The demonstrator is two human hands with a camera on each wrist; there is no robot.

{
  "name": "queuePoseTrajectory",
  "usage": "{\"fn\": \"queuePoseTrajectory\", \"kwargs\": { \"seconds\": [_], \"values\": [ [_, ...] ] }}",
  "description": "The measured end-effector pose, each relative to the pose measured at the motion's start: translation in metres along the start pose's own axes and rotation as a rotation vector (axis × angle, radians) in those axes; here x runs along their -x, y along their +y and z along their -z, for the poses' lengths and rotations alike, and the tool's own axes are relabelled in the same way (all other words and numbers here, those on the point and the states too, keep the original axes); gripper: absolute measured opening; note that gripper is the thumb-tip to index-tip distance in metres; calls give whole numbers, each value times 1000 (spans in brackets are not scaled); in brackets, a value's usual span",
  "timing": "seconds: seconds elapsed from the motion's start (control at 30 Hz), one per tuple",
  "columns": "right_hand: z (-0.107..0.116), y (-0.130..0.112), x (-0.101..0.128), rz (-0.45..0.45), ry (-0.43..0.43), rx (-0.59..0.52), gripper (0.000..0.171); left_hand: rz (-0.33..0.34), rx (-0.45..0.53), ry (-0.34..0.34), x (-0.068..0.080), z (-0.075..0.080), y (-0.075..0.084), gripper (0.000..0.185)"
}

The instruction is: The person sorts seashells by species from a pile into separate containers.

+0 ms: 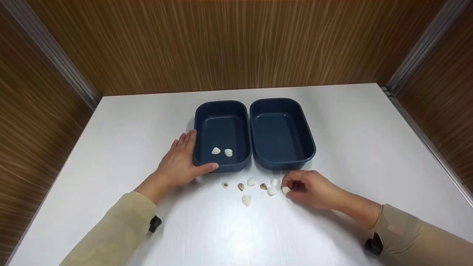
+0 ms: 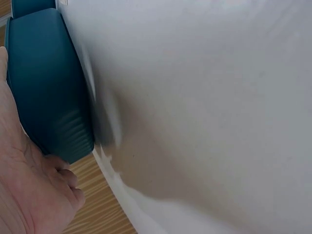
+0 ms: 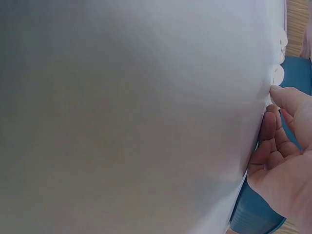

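Two dark blue trays stand side by side on a white table [image 1: 351, 122]. The left tray [image 1: 199, 122] holds two pale shells [image 1: 216, 150]; the right tray [image 1: 306, 144] shows nothing inside. My left hand [image 1: 181, 162] rests against the left tray's near left corner, fingers straight along its wall and thumb along its front; that wall [image 2: 46, 92] shows beside the palm [image 2: 29, 195]. My right hand [image 1: 308, 186] pinches a white shell [image 1: 285, 190] on the table, fingers curled. Several small shells [image 1: 251, 182] lie in a loose row in front of the trays.
Wood-grain walls [image 1: 236, 40] with metal corner strips close in the table at the back and both sides. Bare white tabletop stretches left, right and toward the near edge. Both sleeves are beige, each with a black wrist mount [image 1: 155, 222].
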State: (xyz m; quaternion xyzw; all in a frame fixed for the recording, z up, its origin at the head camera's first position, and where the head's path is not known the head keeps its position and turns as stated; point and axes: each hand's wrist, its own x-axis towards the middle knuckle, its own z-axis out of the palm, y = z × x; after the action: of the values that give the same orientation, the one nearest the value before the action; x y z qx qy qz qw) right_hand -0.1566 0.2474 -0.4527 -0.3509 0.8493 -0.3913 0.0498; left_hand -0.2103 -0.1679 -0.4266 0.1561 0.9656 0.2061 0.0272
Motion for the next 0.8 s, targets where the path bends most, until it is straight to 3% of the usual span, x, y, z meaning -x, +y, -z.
{"fn": "queuePoseTrajectory", "kwargs": {
  "seconds": [0.37,0.8],
  "values": [
    [2,-3,-1,50,-24,14,25,16,-5,-12,0,0,1,133],
    [6,-1,2,11,-33,81,21,20,-6,-10,0,1,1,133]
  ]
}}
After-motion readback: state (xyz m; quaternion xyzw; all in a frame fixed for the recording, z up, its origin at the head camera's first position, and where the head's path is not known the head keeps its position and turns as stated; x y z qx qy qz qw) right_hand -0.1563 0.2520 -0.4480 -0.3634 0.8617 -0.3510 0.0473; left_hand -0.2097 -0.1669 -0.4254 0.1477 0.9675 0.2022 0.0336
